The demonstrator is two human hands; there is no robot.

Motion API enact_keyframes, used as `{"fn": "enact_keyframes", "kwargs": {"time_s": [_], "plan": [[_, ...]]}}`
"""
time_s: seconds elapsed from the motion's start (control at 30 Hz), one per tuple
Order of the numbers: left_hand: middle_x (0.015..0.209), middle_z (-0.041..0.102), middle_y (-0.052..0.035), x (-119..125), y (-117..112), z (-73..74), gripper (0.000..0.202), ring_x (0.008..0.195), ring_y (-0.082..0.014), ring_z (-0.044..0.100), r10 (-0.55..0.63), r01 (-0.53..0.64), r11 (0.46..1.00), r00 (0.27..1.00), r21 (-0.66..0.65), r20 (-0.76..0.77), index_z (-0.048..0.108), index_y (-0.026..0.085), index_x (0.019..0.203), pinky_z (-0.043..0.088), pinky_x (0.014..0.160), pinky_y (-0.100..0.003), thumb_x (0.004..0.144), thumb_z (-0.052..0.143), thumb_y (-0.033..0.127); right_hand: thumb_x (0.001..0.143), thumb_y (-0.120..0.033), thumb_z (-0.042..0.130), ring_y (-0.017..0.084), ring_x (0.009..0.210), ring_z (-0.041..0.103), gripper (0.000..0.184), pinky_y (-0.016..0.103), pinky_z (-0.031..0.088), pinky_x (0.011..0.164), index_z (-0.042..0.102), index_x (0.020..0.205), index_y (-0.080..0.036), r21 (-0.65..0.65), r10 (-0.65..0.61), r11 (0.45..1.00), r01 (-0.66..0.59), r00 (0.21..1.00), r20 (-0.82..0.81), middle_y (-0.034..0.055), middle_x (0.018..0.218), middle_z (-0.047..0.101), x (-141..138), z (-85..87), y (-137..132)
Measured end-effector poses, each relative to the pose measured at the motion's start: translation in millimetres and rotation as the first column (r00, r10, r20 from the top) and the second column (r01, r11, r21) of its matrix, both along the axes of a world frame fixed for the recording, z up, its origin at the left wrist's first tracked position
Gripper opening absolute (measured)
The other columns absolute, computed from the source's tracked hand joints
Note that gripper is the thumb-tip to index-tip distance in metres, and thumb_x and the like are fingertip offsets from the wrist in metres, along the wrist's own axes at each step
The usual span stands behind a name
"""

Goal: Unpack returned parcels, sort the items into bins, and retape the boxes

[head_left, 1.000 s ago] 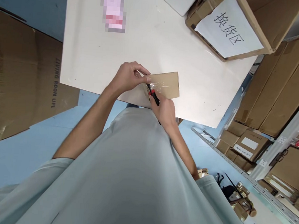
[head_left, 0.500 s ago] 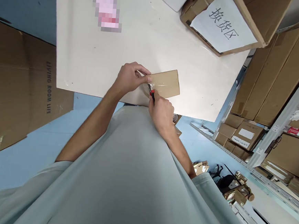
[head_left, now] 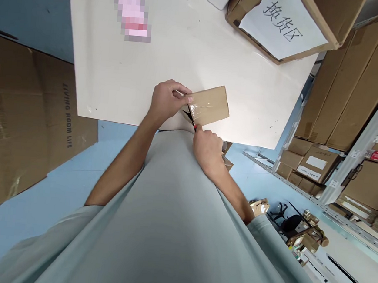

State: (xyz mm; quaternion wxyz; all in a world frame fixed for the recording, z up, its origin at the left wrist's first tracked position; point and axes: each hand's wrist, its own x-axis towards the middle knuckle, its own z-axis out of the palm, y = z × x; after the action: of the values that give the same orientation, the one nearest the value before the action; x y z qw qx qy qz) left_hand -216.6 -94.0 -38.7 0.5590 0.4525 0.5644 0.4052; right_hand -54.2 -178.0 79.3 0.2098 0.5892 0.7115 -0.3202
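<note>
A small brown cardboard box (head_left: 213, 104) with clear tape across its left part rests near the front edge of the white table (head_left: 127, 88). My left hand (head_left: 168, 100) pinches the box's upper left corner between thumb and fingers. Closed around the red and black handle of a pair of scissors (head_left: 191, 117) is my right hand (head_left: 209, 149), just below the box. The scissors' dark blades are spread and lie at the box's left end; whether they touch the tape I cannot tell.
An open carton (head_left: 282, 31) bearing a handwritten paper sign stands at the table's back right. A pixelated pink item (head_left: 134, 10) lies at the back left. A large carton (head_left: 23, 124) is on the left; shelves hold stacked boxes (head_left: 353, 84) on the right.
My right hand has drawn back slightly down and right with the scissors, whose blades now show spread. My left hand stays on the box corner. The view has shifted a little.
</note>
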Motion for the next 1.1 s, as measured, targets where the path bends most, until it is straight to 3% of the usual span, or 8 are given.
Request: {"fn": "enact_keyframes", "kwargs": {"time_s": [0.07,0.13,0.3,0.4,0.57,0.7,0.87,1.1], "plan": [[0.107,0.077,-0.0039,0,-2,1.6,0.019,0.106,-0.0297,0.077,-0.002,0.002,1.0,1.0,-0.003,0.006,0.084,0.023,0.097,0.064,0.108,-0.054,0.081,0.095,0.026,0.119,-0.026,0.039,0.041,0.103,0.083,0.046,0.054,0.061,0.087,0.068,0.154,-0.024,-0.006,-0.093,0.995,0.096,0.982,0.164,0.0248,0.113,0.084,-3,15.0,-4],[0.11,0.077,-0.0039,-2,-3,2.0,0.019,0.108,-0.0294,0.076,-0.013,0.013,1.0,1.0,-0.003,-0.001,0.083,0.023,0.099,0.064,0.109,-0.054,0.084,0.093,0.027,0.118,-0.026,0.041,0.041,0.103,0.083,0.046,0.052,0.06,0.086,0.069,0.154,-0.024,0.002,-0.141,0.99,0.144,0.965,0.22,0.0242,0.116,0.085,-5,29.1,-6],[0.118,0.077,-0.0066,-5,-3,7.0,0.021,0.111,-0.0292,0.074,-0.079,0.087,0.995,0.984,0.046,-0.163,0.082,0.025,0.112,0.062,0.111,-0.052,0.095,0.086,0.034,0.122,-0.04,0.04,0.036,0.091,0.081,0.045,0.043,0.055,0.082,0.069,0.154,-0.027,0.104,-0.191,0.978,0.183,0.979,0.074,0.0168,0.108,0.086,16,57.7,-2],[0.131,0.076,-0.0086,11,-5,19.9,0.02,0.125,-0.032,0.07,-0.074,0.134,0.979,0.935,0.153,-0.348,0.079,0.029,0.122,0.058,0.117,-0.054,0.104,0.076,0.036,0.124,-0.042,0.038,0.032,0.09,0.079,0.045,0.036,0.05,0.082,0.068,0.152,-0.025,0.208,-0.291,0.938,0.278,0.956,0.033,0.0129,0.109,0.086,45,64.4,6],[0.14,0.075,-0.0108,76,-7,37.1,0.024,0.143,-0.0358,0.063,-0.144,0.326,0.892,0.86,0.311,-0.489,0.077,0.029,0.126,0.051,0.124,-0.06,0.113,0.059,0.036,0.122,-0.043,0.04,0.03,0.085,0.073,0.041,0.033,0.045,0.079,0.073,0.137,-0.024,0.304,-0.429,0.858,0.415,0.903,-0.023,0.0085,0.1,0.083,93,58.6,19],[0.133,0.078,-0.0117,112,-8,29.4,0.031,0.149,-0.0374,0.063,-0.134,0.368,0.861,0.829,0.35,-0.543,0.078,0.026,0.12,0.049,0.125,-0.065,0.118,0.048,0.036,0.12,-0.042,0.04,0.028,0.079,0.069,0.038,0.033,0.043,0.076,0.073,0.129,-0.027,0.29,-0.43,0.85,0.439,0.898,-0.097,0.0063,0.095,0.08,112,52.0,27],[0.128,0.079,-0.0104,118,-11,18.9,0.035,0.151,-0.0365,0.064,-0.058,0.3,0.886,0.827,0.353,-0.559,0.079,0.027,0.115,0.05,0.127,-0.067,0.12,0.045,0.034,0.12,-0.038,0.038,0.025,0.081,0.067,0.037,0.031,0.041,0.075,0.071,0.133,-0.027,0.205,-0.355,0.901,0.382,0.921,-0.159,0.006,0.099,0.078,121,33.9,44],[0.131,0.079,-0.0094,122,-19,20.2,0.028,0.158,-0.0341,0.06,-0.021,0.247,0.91,0.828,0.332,-0.56,0.077,0.027,0.12,0.039,0.14,-0.07,0.119,0.051,0.039,0.125,-0.04,0.034,0.024,0.086,0.068,0.041,0.031,0.045,0.078,0.067,0.142,-0.024,0.153,-0.263,0.944,0.293,0.946,-0.187,0.008,0.105,0.078,121,6.4,74]]}}
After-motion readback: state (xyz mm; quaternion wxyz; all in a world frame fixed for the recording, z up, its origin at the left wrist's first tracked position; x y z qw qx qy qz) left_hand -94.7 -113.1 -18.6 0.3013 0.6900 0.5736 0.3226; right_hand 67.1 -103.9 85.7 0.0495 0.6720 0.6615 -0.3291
